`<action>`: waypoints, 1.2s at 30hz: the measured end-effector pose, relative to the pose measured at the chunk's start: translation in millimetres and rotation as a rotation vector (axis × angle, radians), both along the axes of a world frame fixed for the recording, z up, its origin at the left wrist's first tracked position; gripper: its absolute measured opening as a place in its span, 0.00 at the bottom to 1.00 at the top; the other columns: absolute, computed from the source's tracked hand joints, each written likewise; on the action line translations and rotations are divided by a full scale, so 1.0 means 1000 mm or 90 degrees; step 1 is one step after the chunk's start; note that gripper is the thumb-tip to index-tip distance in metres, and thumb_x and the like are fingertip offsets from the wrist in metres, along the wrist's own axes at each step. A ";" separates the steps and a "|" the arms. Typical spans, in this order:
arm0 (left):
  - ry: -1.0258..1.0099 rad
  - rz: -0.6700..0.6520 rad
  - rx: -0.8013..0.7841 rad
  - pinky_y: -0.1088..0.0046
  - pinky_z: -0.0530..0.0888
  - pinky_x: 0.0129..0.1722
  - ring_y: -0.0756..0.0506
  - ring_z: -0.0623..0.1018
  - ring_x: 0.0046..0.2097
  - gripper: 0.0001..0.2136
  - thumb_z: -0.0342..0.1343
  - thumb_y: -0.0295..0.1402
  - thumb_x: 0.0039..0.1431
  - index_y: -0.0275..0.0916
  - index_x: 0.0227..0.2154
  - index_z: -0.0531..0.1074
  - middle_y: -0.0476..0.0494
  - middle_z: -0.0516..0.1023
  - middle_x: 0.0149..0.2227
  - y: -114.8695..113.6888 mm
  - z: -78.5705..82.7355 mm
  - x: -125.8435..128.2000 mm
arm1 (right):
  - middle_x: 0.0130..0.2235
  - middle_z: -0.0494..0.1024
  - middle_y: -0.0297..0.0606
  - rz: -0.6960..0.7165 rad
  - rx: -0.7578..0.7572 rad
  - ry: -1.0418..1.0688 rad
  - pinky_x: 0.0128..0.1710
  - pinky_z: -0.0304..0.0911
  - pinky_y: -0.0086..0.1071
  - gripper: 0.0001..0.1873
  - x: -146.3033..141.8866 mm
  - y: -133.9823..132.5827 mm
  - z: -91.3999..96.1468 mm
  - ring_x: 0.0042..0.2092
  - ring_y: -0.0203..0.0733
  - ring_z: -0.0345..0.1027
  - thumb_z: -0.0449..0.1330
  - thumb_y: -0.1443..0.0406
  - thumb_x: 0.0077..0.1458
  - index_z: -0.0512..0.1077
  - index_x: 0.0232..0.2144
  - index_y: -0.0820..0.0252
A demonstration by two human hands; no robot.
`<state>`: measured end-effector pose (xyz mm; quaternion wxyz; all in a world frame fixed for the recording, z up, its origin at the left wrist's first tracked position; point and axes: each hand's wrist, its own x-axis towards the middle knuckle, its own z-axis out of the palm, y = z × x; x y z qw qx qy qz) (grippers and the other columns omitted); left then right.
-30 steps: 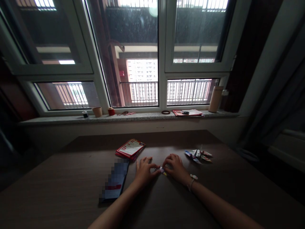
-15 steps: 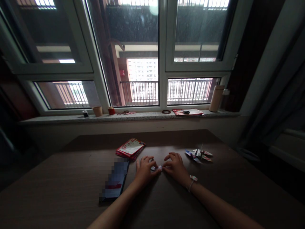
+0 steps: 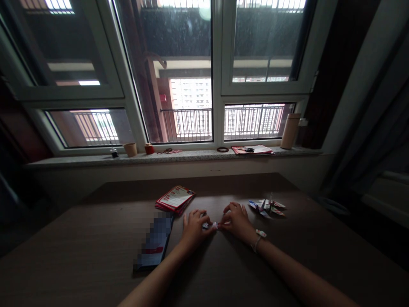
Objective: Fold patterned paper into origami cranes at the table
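A small, pale piece of folded paper (image 3: 215, 225) lies low over the table between my two hands. My left hand (image 3: 195, 227) is closed on its left side, thumb and index finger pinching it while the other fingers arch above. From the right, my right hand (image 3: 237, 223) pinches the paper's other edge with thumb and fingertips; a bracelet circles that wrist. The fingers cover much of the paper, so its exact shape is hidden. To the right of my right hand rests a cluster of folded colourful paper pieces (image 3: 263, 207).
A phone (image 3: 156, 241), partly pixelated, lies left of my left forearm. Behind it is a stack of red-and-white printed sheets (image 3: 176, 199). The windowsill (image 3: 191, 156) holds a paper cup (image 3: 130, 149), a red spool (image 3: 149, 149), a ring (image 3: 223, 149), more papers (image 3: 262, 149) and a tall bottle (image 3: 290, 131).
My right hand has shifted slightly, its raised fingers lifting a little and its wrist turning. My left hand stays nearly in place on the paper.
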<state>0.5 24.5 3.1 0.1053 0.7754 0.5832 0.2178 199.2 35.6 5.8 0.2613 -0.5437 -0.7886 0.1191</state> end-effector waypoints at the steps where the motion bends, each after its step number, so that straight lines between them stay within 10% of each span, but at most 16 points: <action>1: 0.000 0.000 -0.001 0.36 0.48 0.60 0.34 0.61 0.62 0.08 0.62 0.44 0.52 0.49 0.33 0.78 0.47 0.72 0.56 0.000 0.000 0.000 | 0.47 0.73 0.38 -0.001 0.003 0.003 0.60 0.37 0.61 0.08 0.000 -0.001 0.000 0.60 0.57 0.52 0.65 0.51 0.50 0.81 0.28 0.43; 22: -0.065 -0.036 0.027 0.42 0.50 0.62 0.36 0.63 0.61 0.05 0.61 0.36 0.53 0.45 0.34 0.77 0.44 0.73 0.55 0.002 -0.003 -0.004 | 0.50 0.70 0.38 0.053 0.017 0.042 0.62 0.43 0.48 0.11 0.004 -0.005 -0.009 0.58 0.50 0.54 0.64 0.55 0.53 0.78 0.40 0.43; 36: -0.069 -0.066 0.082 0.48 0.55 0.62 0.38 0.65 0.60 0.05 0.60 0.34 0.55 0.48 0.35 0.77 0.47 0.74 0.53 -0.002 0.003 -0.003 | 0.45 0.74 0.38 0.104 0.039 0.161 0.57 0.55 0.42 0.03 0.007 -0.003 -0.009 0.55 0.47 0.59 0.65 0.62 0.52 0.77 0.31 0.53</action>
